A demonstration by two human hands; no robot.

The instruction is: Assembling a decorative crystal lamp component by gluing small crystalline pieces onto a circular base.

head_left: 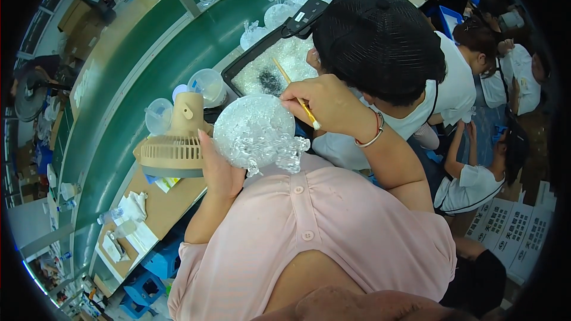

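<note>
My left hand (219, 166) holds a round, clear disc (250, 119) covered in glassy bits, tilted in front of my chest. Clear figures (279, 151), their exact shape hard to make out, stick out from its lower right side. In my right hand (324, 98) is a slim yellow-handled paintbrush (307, 110), gripped between the fingers. Its pale bristles point down and to the right, away from the disc, while the handle end points up and left. The fingertips of that hand are at the disc's right edge; whether they touch it I cannot tell.
Beyond the disc lies a black tray (247, 62) of clear granules with a dark patch. A beige fan (172, 148) and plastic tubs (208, 86) stand to the left. A person in a black cap (380, 35) sits close on the right. A green conveyor belt (98, 137) curves behind, with clear pieces (279, 15) along it.
</note>
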